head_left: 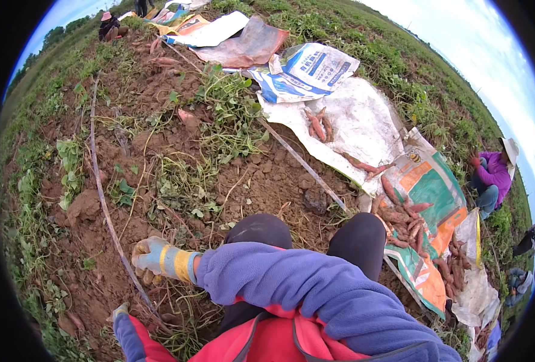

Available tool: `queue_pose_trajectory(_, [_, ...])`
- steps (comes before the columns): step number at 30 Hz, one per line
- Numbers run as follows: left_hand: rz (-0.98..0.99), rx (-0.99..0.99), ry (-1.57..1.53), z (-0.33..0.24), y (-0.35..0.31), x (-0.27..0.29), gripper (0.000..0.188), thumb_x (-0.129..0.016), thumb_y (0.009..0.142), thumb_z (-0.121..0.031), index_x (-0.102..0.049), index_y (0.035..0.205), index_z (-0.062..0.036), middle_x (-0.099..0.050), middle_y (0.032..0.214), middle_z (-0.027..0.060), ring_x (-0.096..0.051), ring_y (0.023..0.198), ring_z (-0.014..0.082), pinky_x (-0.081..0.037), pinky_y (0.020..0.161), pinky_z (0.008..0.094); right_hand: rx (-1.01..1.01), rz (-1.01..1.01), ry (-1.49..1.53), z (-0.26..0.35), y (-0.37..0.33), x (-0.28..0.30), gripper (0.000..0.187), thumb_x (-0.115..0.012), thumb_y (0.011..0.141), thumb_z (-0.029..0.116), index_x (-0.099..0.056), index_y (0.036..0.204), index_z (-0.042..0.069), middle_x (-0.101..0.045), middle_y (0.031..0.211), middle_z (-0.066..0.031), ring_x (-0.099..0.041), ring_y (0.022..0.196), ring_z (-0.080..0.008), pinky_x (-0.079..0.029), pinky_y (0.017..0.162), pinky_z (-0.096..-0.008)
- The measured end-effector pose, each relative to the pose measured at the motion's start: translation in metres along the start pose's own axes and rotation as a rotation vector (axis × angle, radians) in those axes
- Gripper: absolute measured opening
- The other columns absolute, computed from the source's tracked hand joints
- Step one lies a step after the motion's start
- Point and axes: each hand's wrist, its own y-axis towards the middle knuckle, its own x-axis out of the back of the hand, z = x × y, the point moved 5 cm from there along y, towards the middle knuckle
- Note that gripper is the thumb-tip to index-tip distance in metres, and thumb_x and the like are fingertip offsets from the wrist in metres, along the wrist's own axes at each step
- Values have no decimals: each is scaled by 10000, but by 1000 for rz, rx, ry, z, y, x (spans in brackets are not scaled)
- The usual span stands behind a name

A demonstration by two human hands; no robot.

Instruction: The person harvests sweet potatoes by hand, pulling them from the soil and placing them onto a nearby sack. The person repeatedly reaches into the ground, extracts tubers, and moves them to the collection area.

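A thin grey hose lies on reddish soil at the person's left, its long axis running from the far upper left down toward the body and passing between the two hands. The right hand, gloved in pale blue with a yellow cuff, is nearer: it is just beside the hose on its right side, fingers curled downward, though whether they touch it or close on anything underneath cannot be told. The left hand, also gloved, sits lower and on the hose's left; it is mostly hidden behind its own sleeve, so its grip cannot be told either. Green vines tangle over the ground ahead of the right hand, while the right sleeve crosses in front of the knees and covers the ground beneath it. Farther right, a second hose runs along the edge of a white sack bearing a few reddish tubers. Nearer the body, a heap of tubers lies on an orange and green sack, beyond which a person in purple crouches.
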Motion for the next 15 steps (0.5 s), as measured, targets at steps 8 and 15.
queue_pose_trajectory(8, [223,170,-1410,77,88,-66,588,-621,846,-505,-612,1185,-25,-568,1282,134,-599,1065,284,-447,941,462,-40,-13,-282,0,8,-13,211,-610,860,193,-609,929,-7,-666,756,-94,-656,572,-195,-530,482,-333])
queue_pose_trajectory(15, [-368,321,-1259,129,95,-39,338,-713,762,-277,-681,994,-34,-684,902,111,-633,839,228,-478,760,347,-109,61,-13,7,-17,-3,273,-610,902,189,-565,1103,11,-654,930,-126,-659,703,-195,-546,595,-310])
